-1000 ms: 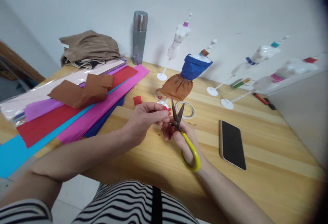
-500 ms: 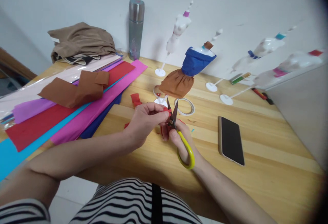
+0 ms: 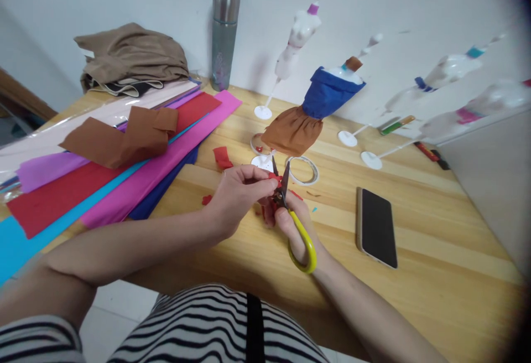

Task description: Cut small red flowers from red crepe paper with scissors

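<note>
Between thumb and fingertips, my left hand (image 3: pixel 238 200) pinches a small piece of red crepe paper (image 3: pixel 274 178). My right hand (image 3: pixel 296 227) has its fingers in the yellow-handled scissors (image 3: pixel 305 247), whose dark blades stand apart and point away from me. The red piece sits right at the blades. Other red scraps (image 3: pixel 223 157) lie on the wooden table beside my hands. Just beyond the blades stands a mini mannequin in a blue top (image 3: pixel 329 94) and a brown gathered skirt (image 3: pixel 294 130).
Coloured paper sheets (image 3: pixel 136 194) with brown pieces (image 3: pixel 145 139) on top cover the left side. A steel flask (image 3: pixel 225 42) and folded brown cloth (image 3: pixel 133 56) stand behind. A tape roll (image 3: pixel 316 175) lies ahead, a phone (image 3: pixel 376 227) to the right. Several white mannequins (image 3: pixel 305 22) line the wall.
The red piece at the blades shows more of its shape now. Both hands stay nearly in place; the background has shifted slightly with my head.
</note>
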A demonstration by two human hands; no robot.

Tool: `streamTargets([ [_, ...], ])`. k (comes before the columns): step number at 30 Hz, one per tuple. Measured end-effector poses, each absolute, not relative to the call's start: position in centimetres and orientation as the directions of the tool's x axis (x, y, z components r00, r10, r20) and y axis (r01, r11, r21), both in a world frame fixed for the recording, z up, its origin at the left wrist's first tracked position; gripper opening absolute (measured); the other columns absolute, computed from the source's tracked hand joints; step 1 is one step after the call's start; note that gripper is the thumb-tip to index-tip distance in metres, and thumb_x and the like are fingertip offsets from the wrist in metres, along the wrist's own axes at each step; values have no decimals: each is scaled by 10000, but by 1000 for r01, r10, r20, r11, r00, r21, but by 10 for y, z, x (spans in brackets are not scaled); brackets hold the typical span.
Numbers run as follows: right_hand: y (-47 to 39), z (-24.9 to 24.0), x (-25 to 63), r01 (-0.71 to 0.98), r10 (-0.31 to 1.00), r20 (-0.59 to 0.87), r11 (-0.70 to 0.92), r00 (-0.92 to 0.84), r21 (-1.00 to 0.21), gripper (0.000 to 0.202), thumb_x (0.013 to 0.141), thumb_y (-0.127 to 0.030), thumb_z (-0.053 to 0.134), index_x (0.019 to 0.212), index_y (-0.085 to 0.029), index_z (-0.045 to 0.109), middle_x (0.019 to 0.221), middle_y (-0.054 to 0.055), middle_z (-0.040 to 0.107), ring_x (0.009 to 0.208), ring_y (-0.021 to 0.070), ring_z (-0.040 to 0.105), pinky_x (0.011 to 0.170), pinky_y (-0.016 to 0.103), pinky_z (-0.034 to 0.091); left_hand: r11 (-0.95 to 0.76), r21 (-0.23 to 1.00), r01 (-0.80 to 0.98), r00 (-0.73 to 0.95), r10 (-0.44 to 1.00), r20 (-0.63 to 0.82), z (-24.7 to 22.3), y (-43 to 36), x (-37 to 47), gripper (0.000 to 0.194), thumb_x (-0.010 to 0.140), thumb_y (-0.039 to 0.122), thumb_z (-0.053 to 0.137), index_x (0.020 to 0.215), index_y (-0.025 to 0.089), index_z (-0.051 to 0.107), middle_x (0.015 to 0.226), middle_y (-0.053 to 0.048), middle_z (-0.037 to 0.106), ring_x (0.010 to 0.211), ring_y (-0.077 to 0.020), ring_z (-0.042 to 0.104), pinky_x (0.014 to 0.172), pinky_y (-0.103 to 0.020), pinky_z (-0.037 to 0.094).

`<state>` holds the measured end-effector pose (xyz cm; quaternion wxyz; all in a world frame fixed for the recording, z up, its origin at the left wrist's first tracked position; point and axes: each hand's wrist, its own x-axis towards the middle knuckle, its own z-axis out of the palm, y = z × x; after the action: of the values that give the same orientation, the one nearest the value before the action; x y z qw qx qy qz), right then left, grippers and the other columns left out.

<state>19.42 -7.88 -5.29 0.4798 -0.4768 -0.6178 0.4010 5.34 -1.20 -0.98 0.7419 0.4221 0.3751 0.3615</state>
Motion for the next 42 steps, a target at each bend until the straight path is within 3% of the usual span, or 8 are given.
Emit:
streamTargets([
  [11,-79,-54,193,215,981,187,194,-51,-957,444,961,-657,474,963,-227,585,744,16,543,657,207,482,638,357,406,389,896,-216,466,847,-256,-15,-13,54,206,712,248,717,569,161,598,553,5,623,520,-91,582,528,-214,457],
  [27,-80,-52,191,213,980,192,198,-52,-957,434,969,-636,473,961,-216,583,780,33,558,695,217,505,660,361,423,423,874,-237,473,836,-277,-16,-14,53,202,723,261,731,599,157,610,543,12,611,496,-87,570,514,-216,446],
  [42,-81,-61,192,146,982,181,186,-46,-972,455,966,-634,507,983,-186,587,839,27,543,655,162,445,580,296,382,441,851,-285,490,830,-266,-18,-17,53,201,739,248,739,602,151,629,524,10,617,467,-91,570,499,-215,451],
])
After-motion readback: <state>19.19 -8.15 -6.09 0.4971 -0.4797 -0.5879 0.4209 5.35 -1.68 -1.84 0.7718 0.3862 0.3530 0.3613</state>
